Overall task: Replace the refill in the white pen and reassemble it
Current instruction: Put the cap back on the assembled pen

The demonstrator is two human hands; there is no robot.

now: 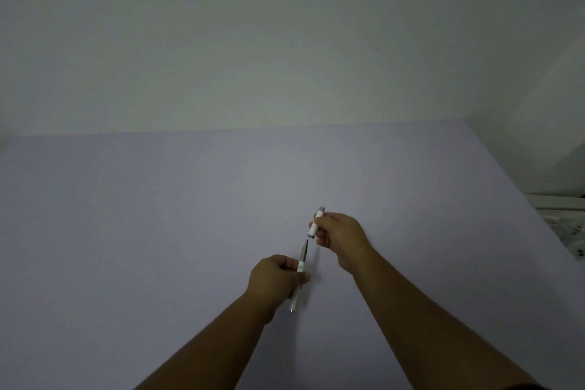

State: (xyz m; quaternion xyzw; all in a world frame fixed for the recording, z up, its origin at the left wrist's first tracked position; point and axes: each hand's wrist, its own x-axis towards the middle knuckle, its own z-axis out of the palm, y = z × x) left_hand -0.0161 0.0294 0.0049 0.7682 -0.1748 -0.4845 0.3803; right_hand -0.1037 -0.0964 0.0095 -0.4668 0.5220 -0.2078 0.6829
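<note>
White pen held in 2 separated parts above a lavender table [158, 231].

The left hand [274, 282] is closed around the white pen body [297, 282], whose grey tapered front section [304, 251] projects up and away beyond the fingers while its rear end extends below the fist. The right hand [340, 236] pinches the white pen cap [315, 222] between thumb and fingertips; the cap's open mouth sits just beyond the tip of the grey section, roughly in line with it but not touching.
</note>
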